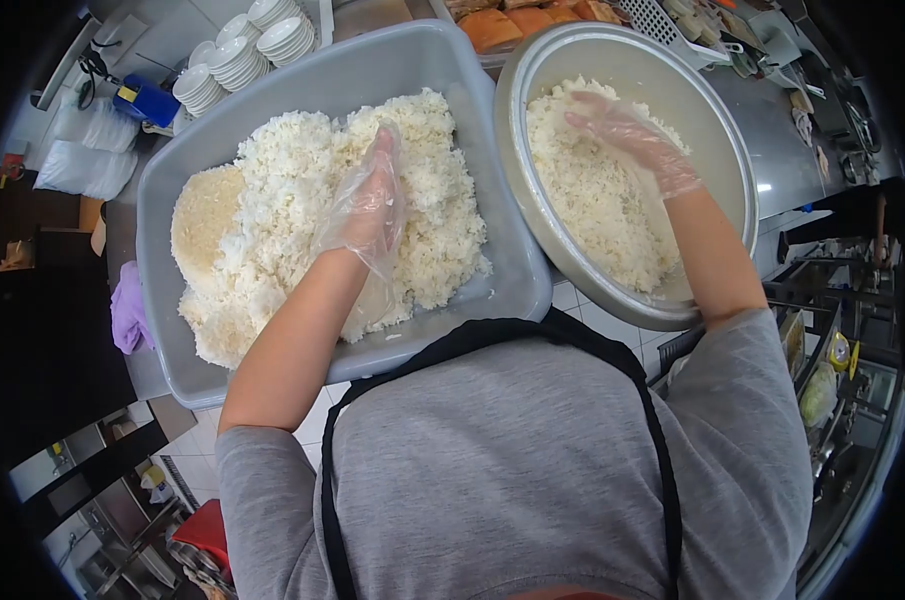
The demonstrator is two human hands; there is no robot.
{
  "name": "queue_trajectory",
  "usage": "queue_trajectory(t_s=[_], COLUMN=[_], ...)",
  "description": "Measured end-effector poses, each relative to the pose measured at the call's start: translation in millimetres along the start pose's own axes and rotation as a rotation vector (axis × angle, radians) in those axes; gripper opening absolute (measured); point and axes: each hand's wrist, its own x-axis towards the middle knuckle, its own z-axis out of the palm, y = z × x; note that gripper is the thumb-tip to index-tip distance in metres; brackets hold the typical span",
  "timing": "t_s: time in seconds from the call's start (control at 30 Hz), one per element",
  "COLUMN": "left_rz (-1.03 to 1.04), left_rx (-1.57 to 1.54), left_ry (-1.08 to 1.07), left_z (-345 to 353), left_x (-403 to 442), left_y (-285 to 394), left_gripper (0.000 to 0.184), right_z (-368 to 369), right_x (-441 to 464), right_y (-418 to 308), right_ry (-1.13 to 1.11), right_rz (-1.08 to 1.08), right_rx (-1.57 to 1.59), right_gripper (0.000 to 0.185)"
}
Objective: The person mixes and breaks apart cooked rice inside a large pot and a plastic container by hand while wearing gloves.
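My left hand (372, 205), in a loose clear plastic glove, is over the cooked rice (282, 190) heaped in a large grey plastic tub (155, 290). Its fingers are stretched out and nothing shows in its grasp. A smooth, rounded slab of rice (204, 222) lies at the tub's left side. To the right, my right hand (627, 138), gloved the same way, reaches into a big round metal pot (707, 120) and rests at the rice (592, 200) there. Those fingers are extended too, their tips partly against the grains.
Stacks of small white dishes (237, 60) stand behind the tub. Plastic bags (87, 150) and a purple cloth (130, 308) are at the left. Behind the pot are orange-brown food pieces (492, 32) and a white perforated basket (662, 22). The tub and pot rims nearly meet.
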Motion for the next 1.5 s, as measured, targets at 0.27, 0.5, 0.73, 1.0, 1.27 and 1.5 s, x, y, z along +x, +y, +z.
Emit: queue_trajectory(t_s=[0.27, 0.5, 0.73, 1.0, 1.27, 1.5], left_rz=[-0.001, -0.052, -0.01, 0.004, -0.063, 0.03], left_rx=[0.022, 0.069, 0.03, -0.239, -0.354, -0.408], left_ry=[-0.085, -0.127, -0.119, -0.087, 0.033, 0.075], left_z=[4.3, -5.3, -0.2, 13.9, 19.0, 1.6], left_x=[-6.7, 3.5, 0.1, -11.3, -21.0, -9.4], left_y=[6.8, -3.5, -2.0, 15.1, 29.6, 21.2], left_gripper=[0.098, 0.101, 0.102, 0.085, 0.079, 0.076], right_z=[37.9, 84.6, 61.1, -0.2, -18.6, 46.9], right_x=[-30.6, -16.8, -23.2, -65.6, -101.3, -77.1], right_y=[-39.0, -24.2, -29.4, -19.9, -121.6, -192.6], right_ry=[-0.321, -0.001, -0.069, -0.04, -0.037, -0.136], right_rz=[0.043, -0.205, -0.12, 0.196, -0.161, -0.551], right_rx=[0.506, -0.201, 0.189, 0.53, 0.557, 0.094], right_gripper=[0.095, 0.105, 0.09, 0.065, 0.072, 0.063])
